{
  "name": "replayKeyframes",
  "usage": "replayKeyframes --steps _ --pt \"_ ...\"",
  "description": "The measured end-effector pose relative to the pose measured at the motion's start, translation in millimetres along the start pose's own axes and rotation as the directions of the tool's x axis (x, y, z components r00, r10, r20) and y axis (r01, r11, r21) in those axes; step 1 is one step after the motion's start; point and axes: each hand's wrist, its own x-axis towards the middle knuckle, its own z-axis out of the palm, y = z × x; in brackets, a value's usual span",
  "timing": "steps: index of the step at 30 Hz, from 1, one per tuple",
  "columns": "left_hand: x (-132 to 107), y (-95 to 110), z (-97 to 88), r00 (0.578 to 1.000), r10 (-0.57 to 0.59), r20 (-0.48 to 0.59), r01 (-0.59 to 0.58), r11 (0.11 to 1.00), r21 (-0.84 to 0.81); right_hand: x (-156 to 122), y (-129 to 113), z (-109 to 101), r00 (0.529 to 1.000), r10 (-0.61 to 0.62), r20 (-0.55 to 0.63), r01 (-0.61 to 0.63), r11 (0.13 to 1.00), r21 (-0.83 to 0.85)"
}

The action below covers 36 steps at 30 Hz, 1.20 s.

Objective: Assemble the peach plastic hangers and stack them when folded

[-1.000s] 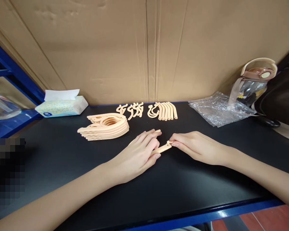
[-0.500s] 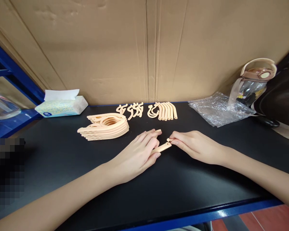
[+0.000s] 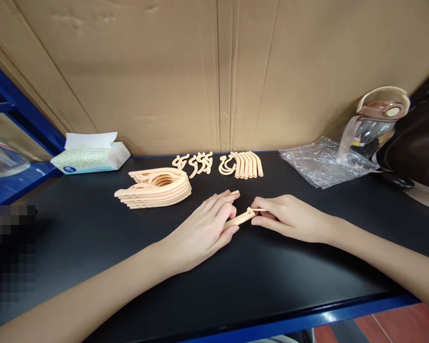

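Note:
My left hand [image 3: 203,231] is closed around a beige plastic hanger part. One end of the hanger part [image 3: 240,219], with a small round hole, sticks out between thumb and forefinger, and another beige end [image 3: 235,192] shows by the fingertips. My right hand [image 3: 293,219] pinches a thin beige piece [image 3: 259,209] with a knobbed tip. That tip is right at the holed end; whether it sits in the hole I cannot tell. The right thumb is beside the same end. Most of the held hanger part is hidden under my left hand.
Beyond my left hand lies a stack of beige hanger bodies [image 3: 178,193]. Several small curved hooks [image 3: 202,163] and a row of curved arms [image 3: 249,164] lie at the back. A tissue pack [image 3: 93,158] stands left; a clear plastic bag [image 3: 321,162] and a bottle [image 3: 375,128] are right.
The thin piece in my right hand has turned and its tip has come against the holed end. My right thumb has dropped away from it slightly. My left hand is almost still.

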Motion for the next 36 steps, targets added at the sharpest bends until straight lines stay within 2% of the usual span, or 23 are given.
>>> replayKeyframes --steps 12,30,36 --pt "-0.4 0.5 -2.2 0.997 0.014 0.076 -0.021 0.996 0.092 0.3 4.0 5.5 0.995 -0.042 -0.086 0.034 0.996 -0.086" --pt "0.6 -5.2 0.5 0.996 0.039 0.079 -0.046 0.995 0.094 -1.5 1.8 4.9 0.991 -0.047 -0.122 0.039 0.997 -0.067" --pt "0.4 -4.9 0.7 0.996 0.059 0.062 -0.064 0.994 0.092 -1.3 0.5 6.6 0.994 -0.014 -0.108 0.005 0.996 -0.085"
